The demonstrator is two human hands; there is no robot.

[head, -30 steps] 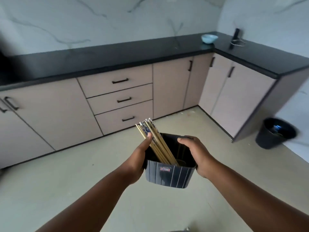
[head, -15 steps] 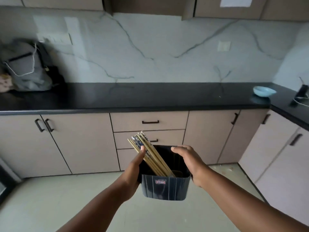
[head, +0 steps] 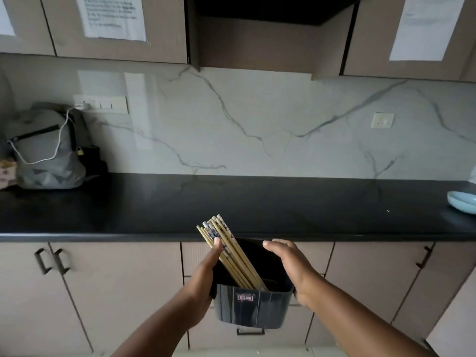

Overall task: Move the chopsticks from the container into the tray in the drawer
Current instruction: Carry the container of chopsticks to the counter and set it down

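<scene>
A dark plastic container with a small label on its front hangs in the air in front of the counter, held from both sides. My left hand grips its left wall, thumb resting against the chopsticks. My right hand grips its right wall. Several wooden chopsticks with blue-patterned tops lean to the upper left inside it, their tops sticking out above the rim. The drawers sit shut directly behind the container and are mostly hidden by it. No tray is visible.
A black countertop runs across the view below a marble backsplash. A grey backpack with a white cable stands at its left end. A light blue bowl sits at the right end. Upper cabinets hang above; cabinet doors flank the drawers.
The view has tilted up and moved closer to the counter; the floor has dropped out of view. Both hands keep the same hold on the container, now level with the drawer stack.
</scene>
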